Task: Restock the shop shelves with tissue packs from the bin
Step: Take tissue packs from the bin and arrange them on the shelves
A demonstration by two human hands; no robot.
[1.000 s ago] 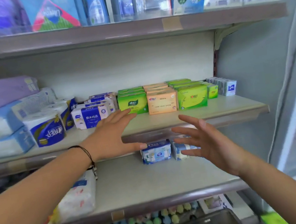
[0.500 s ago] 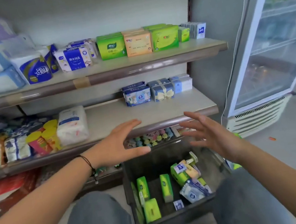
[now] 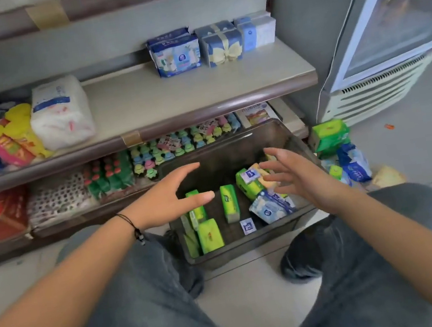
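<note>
Green tissue pack (image 3: 229, 203) upright, bin-bound (image 3: 234, 146)

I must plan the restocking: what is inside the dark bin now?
The bin holds green packs, a blue-white pack and one small sachet. Both hands cover part of it.

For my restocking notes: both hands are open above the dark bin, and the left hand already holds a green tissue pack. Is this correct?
Not quite. In the head view the left hand holds nothing: its fingers are spread above the dark bin, clear of the green tissue pack lying inside. The right hand is open too.
</note>
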